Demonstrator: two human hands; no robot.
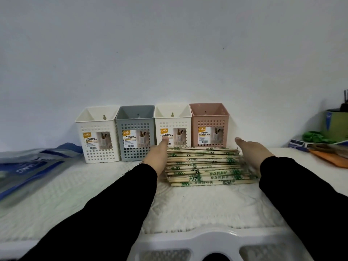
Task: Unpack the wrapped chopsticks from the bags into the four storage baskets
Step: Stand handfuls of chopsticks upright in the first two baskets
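left hand (157,157) flat, right hand (252,153) flat | bracketing chopsticks (203,166) pile | baskets (210,125) behind

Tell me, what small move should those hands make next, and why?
Probably press inward and lift the chopsticks. The left hand and right hand flank the pile with straight fingers, not yet gripping, and the four baskets behind look empty.

Blurred blue bag (28,166) cut off at left.
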